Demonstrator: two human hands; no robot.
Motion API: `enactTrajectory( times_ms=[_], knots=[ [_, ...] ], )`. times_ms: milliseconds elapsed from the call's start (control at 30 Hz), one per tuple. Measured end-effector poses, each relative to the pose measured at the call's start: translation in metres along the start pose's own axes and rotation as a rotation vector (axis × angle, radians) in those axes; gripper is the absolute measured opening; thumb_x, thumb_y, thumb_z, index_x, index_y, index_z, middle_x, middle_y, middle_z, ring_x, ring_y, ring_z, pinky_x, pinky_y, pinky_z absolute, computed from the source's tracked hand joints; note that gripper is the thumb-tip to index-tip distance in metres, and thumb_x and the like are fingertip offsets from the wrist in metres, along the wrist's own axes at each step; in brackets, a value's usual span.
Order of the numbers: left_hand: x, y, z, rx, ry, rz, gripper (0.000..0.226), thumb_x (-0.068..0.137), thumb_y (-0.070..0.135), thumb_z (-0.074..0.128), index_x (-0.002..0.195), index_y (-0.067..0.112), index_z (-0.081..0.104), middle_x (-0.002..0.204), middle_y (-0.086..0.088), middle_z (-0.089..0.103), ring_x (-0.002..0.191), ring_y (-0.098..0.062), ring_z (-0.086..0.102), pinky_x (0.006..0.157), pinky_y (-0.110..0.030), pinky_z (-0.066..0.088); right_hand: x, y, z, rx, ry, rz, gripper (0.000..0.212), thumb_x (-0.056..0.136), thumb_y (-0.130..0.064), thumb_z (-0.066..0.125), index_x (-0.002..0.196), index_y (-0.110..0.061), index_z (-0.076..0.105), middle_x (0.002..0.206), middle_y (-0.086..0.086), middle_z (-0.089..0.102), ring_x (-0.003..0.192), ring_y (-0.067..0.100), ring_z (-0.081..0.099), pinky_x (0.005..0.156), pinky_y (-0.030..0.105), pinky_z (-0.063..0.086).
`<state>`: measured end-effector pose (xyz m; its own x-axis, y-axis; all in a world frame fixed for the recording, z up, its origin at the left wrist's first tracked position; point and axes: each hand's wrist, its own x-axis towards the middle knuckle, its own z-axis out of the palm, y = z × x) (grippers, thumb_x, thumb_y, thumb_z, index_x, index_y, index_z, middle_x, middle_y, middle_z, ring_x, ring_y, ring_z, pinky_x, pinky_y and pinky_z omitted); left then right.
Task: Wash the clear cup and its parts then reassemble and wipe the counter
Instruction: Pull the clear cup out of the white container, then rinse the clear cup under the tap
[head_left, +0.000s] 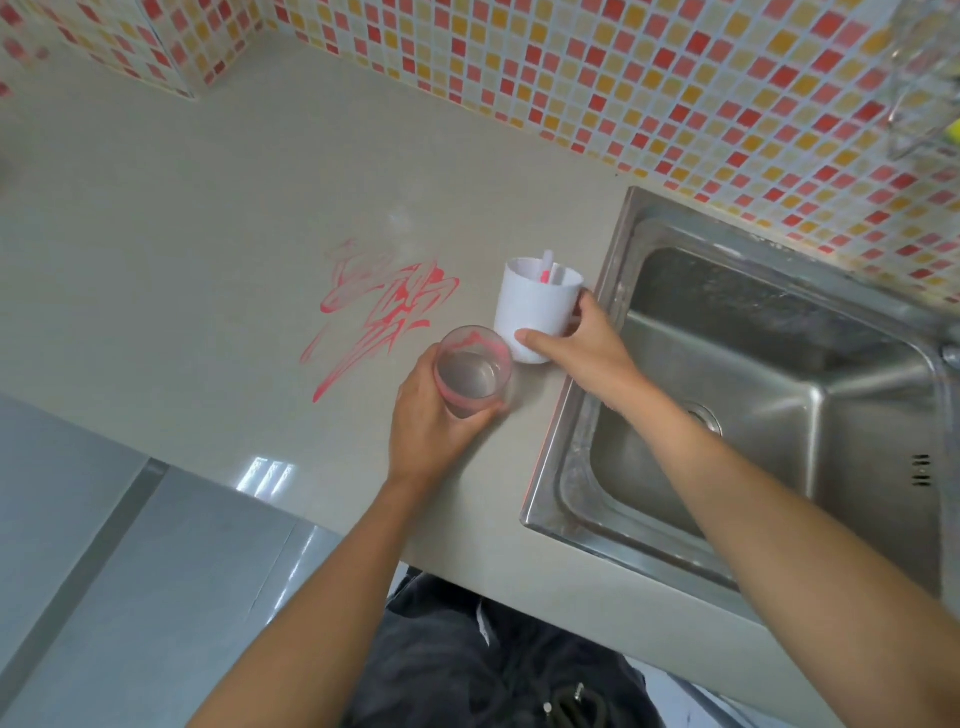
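Both my hands are on cups at the middle of the frame, beside the sink.

My left hand (434, 415) curls round the clear cup (471, 371), upright on the counter (208, 208). My right hand (582, 340) grips the white cup (535, 312) just above it, thumb across its side. Red smears (384, 306) lie left of centre; the steel sink (779, 395) fills the right.

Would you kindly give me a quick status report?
Left hand holds clear cup. Right hand grips white cup. Both on counter. Red smears unwiped; sink clear.
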<state>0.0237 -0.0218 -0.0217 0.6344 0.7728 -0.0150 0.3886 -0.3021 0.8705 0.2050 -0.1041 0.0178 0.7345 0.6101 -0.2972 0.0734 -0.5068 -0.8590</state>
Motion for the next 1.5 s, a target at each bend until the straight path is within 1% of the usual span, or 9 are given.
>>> enactTrajectory(
  times_ms=[200, 367, 467, 633, 767, 933, 1100, 1333, 1500],
  knots=[
    [0.002, -0.006, 0.003, -0.003, -0.008, -0.017, 0.082, 0.058, 0.052, 0.087, 0.126, 0.033, 0.046, 0.121, 0.02, 0.057, 0.112, -0.005, 0.057, 0.094, -0.033, 0.049, -0.007, 0.016, 0.009, -0.074, 0.048, -0.181, 0.084, 0.059, -0.028, 0.089, 0.128, -0.025, 0.041, 0.122, -0.009, 0.055, 0.111, 0.008, 0.056, 0.093, 0.034, 0.05],
    [0.001, -0.008, 0.005, -0.005, -0.002, -0.017, 0.089, 0.058, 0.054, 0.086, 0.129, 0.035, 0.037, 0.125, 0.015, 0.057, 0.113, -0.011, 0.058, 0.093, -0.04, 0.05, -0.008, 0.016, 0.006, -0.17, 0.03, -0.238, 0.091, 0.059, -0.034, 0.089, 0.134, -0.025, 0.037, 0.127, -0.008, 0.054, 0.115, 0.01, 0.053, 0.093, 0.027, 0.046],
    [-0.003, -0.004, 0.003, -0.012, 0.005, 0.0, 0.086, 0.059, 0.052, 0.087, 0.127, 0.037, 0.037, 0.125, 0.017, 0.055, 0.113, -0.01, 0.057, 0.093, -0.039, 0.05, -0.009, 0.02, -0.001, -0.219, -0.003, -0.23, 0.108, 0.06, -0.03, 0.089, 0.147, -0.024, 0.025, 0.146, -0.003, 0.041, 0.131, 0.009, 0.04, 0.105, 0.023, 0.035],
    [-0.021, 0.017, 0.004, -0.007, 0.067, 0.108, 0.083, 0.064, 0.028, 0.088, 0.109, 0.07, 0.032, 0.107, 0.052, 0.042, 0.101, 0.02, 0.047, 0.091, -0.008, 0.039, -0.047, 0.051, -0.036, -0.306, 0.177, -0.191, 0.084, 0.085, -0.021, 0.071, 0.152, -0.02, 0.021, 0.155, 0.001, 0.03, 0.142, 0.013, 0.028, 0.111, 0.02, 0.022],
    [-0.04, 0.038, 0.034, -0.026, -0.072, 0.181, 0.069, 0.063, 0.043, 0.086, 0.119, 0.037, 0.046, 0.116, 0.022, 0.056, 0.11, -0.009, 0.056, 0.098, -0.042, 0.046, -0.098, 0.116, -0.082, -0.457, 0.303, -0.082, 0.067, 0.094, -0.031, 0.058, 0.151, -0.02, 0.024, 0.156, 0.002, 0.03, 0.145, 0.015, 0.021, 0.115, 0.036, 0.026],
    [-0.052, 0.077, 0.101, 0.145, -0.269, 0.392, 0.08, 0.066, 0.052, 0.082, 0.128, 0.014, 0.048, 0.125, -0.001, 0.054, 0.117, -0.019, 0.05, 0.101, -0.04, 0.042, -0.155, 0.198, -0.142, -0.62, 0.352, 0.053, 0.065, 0.096, -0.033, 0.054, 0.15, -0.009, 0.026, 0.156, 0.005, 0.029, 0.146, 0.019, 0.019, 0.116, 0.041, 0.028],
    [-0.058, 0.095, 0.172, 0.395, -0.327, 0.573, 0.08, 0.069, 0.044, 0.08, 0.132, 0.01, 0.043, 0.127, -0.01, 0.052, 0.118, -0.024, 0.043, 0.101, -0.038, 0.037, -0.181, 0.242, -0.19, -0.724, 0.336, 0.181, 0.071, 0.098, -0.038, 0.048, 0.151, -0.003, 0.017, 0.159, 0.011, 0.019, 0.148, 0.023, 0.011, 0.12, 0.04, 0.014],
    [-0.057, 0.096, 0.23, 0.726, -0.363, 0.712, 0.066, 0.063, 0.026, 0.08, 0.121, 0.018, 0.049, 0.105, -0.005, 0.055, 0.097, -0.025, 0.05, 0.093, -0.043, 0.046, -0.18, 0.264, -0.205, -0.793, 0.235, 0.286, 0.075, 0.098, -0.05, 0.035, 0.153, -0.007, 0.005, 0.161, 0.007, 0.007, 0.148, 0.02, 0.003, 0.12, 0.04, 0.008],
    [-0.051, 0.097, 0.239, 0.975, -0.354, 0.807, 0.062, 0.067, 0.012, 0.076, 0.123, 0.016, 0.05, 0.105, -0.01, 0.051, 0.097, -0.028, 0.045, 0.102, -0.049, 0.039, -0.174, 0.266, -0.206, -0.791, 0.174, 0.262, 0.073, 0.099, -0.049, 0.03, 0.153, -0.008, 0.003, 0.162, 0.006, 0.004, 0.149, 0.019, 0.0, 0.121, 0.04, 0.004]
  ],
)
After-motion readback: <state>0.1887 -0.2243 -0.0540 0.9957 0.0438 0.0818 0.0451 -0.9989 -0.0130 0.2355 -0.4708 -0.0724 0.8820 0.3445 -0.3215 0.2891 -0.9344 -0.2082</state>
